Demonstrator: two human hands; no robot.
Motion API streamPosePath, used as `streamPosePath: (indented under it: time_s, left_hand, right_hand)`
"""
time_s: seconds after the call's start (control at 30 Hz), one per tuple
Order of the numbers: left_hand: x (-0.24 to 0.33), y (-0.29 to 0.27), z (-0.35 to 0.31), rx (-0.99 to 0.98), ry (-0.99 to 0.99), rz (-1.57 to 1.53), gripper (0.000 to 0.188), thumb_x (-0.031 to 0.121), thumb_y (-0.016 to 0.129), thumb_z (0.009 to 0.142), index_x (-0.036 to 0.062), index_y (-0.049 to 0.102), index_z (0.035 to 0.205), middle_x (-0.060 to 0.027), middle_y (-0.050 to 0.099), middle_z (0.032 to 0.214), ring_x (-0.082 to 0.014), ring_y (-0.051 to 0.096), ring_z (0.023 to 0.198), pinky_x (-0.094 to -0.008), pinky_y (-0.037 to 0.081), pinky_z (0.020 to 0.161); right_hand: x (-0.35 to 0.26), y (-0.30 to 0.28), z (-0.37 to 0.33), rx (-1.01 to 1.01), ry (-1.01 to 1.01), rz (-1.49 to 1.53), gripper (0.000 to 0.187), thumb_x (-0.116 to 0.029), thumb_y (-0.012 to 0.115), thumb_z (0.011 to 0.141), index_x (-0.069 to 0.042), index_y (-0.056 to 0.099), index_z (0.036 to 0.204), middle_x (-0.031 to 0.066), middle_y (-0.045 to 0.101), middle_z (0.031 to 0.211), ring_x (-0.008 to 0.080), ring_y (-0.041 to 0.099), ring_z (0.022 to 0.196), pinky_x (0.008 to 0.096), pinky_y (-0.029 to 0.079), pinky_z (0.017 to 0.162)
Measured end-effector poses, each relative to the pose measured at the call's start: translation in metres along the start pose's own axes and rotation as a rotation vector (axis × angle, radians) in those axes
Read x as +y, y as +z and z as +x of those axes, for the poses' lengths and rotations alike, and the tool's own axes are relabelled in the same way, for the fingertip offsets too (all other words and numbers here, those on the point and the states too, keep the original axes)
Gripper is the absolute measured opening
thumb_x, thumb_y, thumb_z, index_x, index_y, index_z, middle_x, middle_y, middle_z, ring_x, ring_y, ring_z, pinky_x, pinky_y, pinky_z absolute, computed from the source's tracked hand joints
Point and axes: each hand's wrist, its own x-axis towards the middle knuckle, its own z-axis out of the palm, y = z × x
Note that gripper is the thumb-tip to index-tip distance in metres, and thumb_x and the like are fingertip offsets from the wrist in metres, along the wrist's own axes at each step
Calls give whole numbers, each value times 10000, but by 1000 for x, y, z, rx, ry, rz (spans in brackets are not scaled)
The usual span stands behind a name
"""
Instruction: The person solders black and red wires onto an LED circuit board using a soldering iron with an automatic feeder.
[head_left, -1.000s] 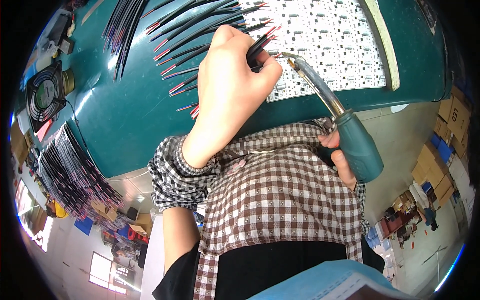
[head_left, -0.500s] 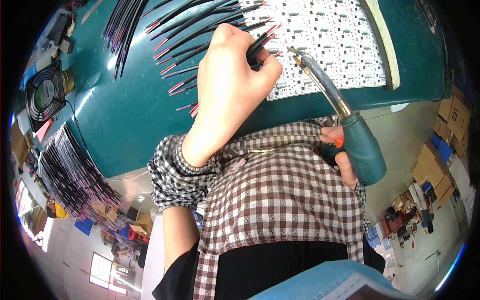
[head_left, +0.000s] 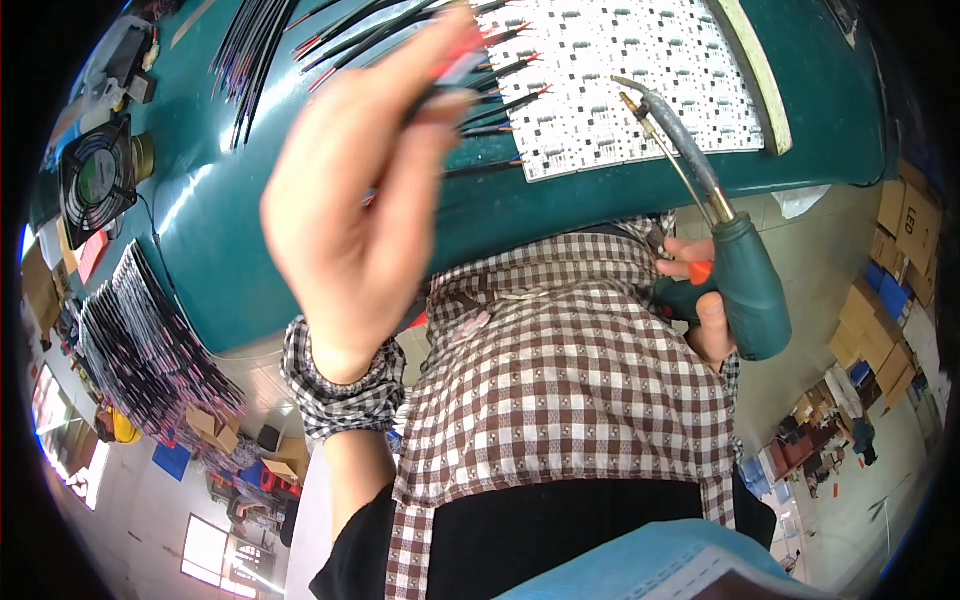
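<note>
Fingers (head_left: 440,90) of the left hand (head_left: 355,210) pinch a red-tipped wire (head_left: 462,68), upper centre; right hand (head_left: 700,310) grips soldering gun (head_left: 745,285), right.

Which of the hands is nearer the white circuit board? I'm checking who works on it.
Left. The left hand is raised just beside the white circuit board's left edge, pinching wires; the right hand grips the soldering gun below it.

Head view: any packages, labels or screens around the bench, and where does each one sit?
Cardboard boxes: far right, beyond the bench edge; brown, stacked.
Small cardboard boxes: lower left, under the wire bundles; brown, open.
Blue crates: right, among the boxes.
No screens or readable labels show.
</note>
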Motion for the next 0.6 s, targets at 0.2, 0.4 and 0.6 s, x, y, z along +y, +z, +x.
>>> streamPosePath:
  time_s: [0.2,0.4,0.6]
  left_hand:
    - [-31,50,-3,-257,-563,-149,137,68,667,871,-1,572,943,-6,573,779,-45,529,679,-202,430,630]
    - [-37,52,-2,-236,-468,-153,118,73,679,850,-8,633,922,9,587,731,-30,511,681,-192,416,620]
    - [-39,57,3,-138,-624,-239,168,113,693,763,-18,647,857,-66,640,703,-93,537,604,-260,448,597]
  right_hand:
    - [2,0,16,-36,-3,25,628,-423,655,861,69,501,1219,213,554,1192,298,572,1112,392,527,887]
    - [5,-2,16,-58,-53,-33,614,-411,588,899,108,484,1212,249,540,1191,318,570,1105,401,537,872]
    - [4,-3,16,-78,-37,-27,622,-419,589,898,103,482,1218,242,536,1203,313,558,1125,398,537,869]
